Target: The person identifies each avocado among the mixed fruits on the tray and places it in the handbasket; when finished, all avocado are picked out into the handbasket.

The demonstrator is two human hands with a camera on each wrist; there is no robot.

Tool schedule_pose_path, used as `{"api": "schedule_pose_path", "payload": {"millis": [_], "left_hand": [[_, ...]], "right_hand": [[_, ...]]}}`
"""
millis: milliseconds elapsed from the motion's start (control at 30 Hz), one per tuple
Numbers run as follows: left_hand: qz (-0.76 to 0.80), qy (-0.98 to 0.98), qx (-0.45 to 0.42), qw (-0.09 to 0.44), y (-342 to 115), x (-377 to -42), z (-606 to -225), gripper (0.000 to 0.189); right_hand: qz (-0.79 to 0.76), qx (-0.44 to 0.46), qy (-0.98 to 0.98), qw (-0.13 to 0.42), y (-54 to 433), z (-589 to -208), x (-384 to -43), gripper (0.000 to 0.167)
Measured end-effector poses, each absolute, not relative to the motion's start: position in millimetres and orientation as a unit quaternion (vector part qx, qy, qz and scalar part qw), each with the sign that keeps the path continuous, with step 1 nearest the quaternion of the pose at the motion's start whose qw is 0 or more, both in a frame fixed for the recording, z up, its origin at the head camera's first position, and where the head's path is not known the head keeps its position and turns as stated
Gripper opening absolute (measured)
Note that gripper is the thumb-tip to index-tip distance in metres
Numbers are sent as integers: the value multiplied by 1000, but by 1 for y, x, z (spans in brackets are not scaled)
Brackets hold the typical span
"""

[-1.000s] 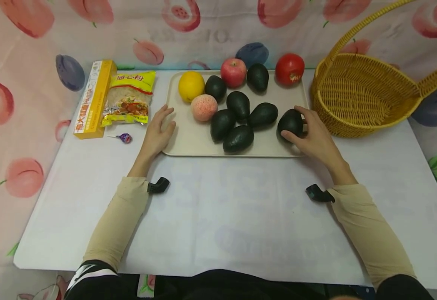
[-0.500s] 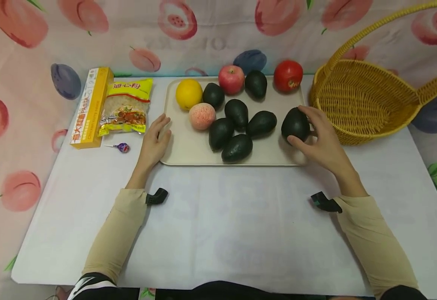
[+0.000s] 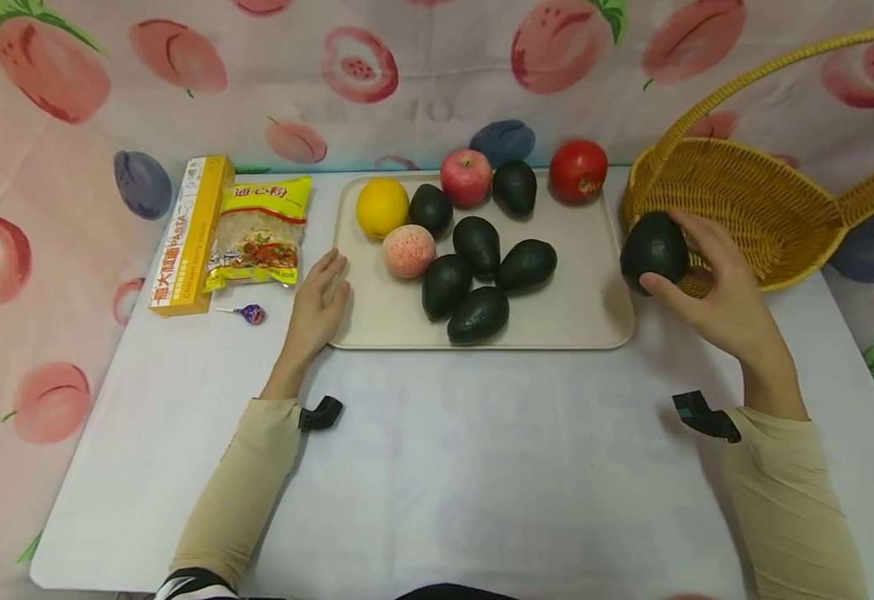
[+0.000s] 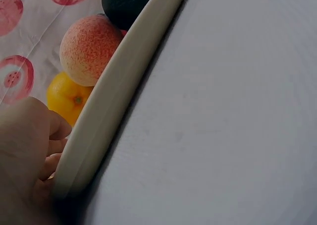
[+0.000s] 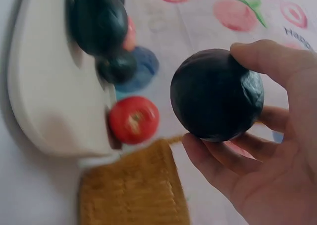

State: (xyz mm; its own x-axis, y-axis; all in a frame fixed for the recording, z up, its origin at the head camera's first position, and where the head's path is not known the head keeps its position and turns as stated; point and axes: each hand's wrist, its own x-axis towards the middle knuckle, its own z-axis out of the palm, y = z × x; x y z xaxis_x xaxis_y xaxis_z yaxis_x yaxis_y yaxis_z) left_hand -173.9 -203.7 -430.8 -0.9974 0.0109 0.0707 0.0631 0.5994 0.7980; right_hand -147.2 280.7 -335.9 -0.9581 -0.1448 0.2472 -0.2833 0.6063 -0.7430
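Avocado (image 3: 654,252), rounded, above white desk (image 3: 481,467), patterned cloth (image 3: 444,67) at twelve o'clock; right hand (image 3: 736,304) grips it, left hand (image 3: 315,304) relaxed.

Fruit (image 3: 476,246) is laid on the tray (image 3: 582,321) between the left hand (image 3: 315,304) and right hand (image 3: 736,312); left of the left hand, a box (image 3: 195,237), packet (image 3: 259,237) and lollipop (image 3: 254,314) are set; an avocado (image 3: 656,248) is held in the right, before a basket (image 3: 751,183).

The beige left sleeve (image 3: 242,483) is meeting black-and-white striped fabric (image 3: 198,581) at its near end; the right sleeve (image 3: 796,500) is matching its colour. Bent black mounts (image 3: 322,413) are jutting from both cuffs (image 3: 277,408), the right mount (image 3: 709,421) showing a greenish patch (image 3: 686,410). Black clothing (image 3: 447,592) is showing nearest.
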Motion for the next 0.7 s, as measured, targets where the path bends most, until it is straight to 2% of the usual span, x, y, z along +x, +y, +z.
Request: {"api": "schedule_pose_path", "payload": {"millis": [267,700], "left_hand": [[-408,-912,-25,34,-201,-172,-434,47],[-417,-905,-40,72,-205,-173,-435,49]], "right_hand": [[437,70,-893,75,313,-330,-149,78],[441,-9,-895,71,328,-341,-161,73]]}}
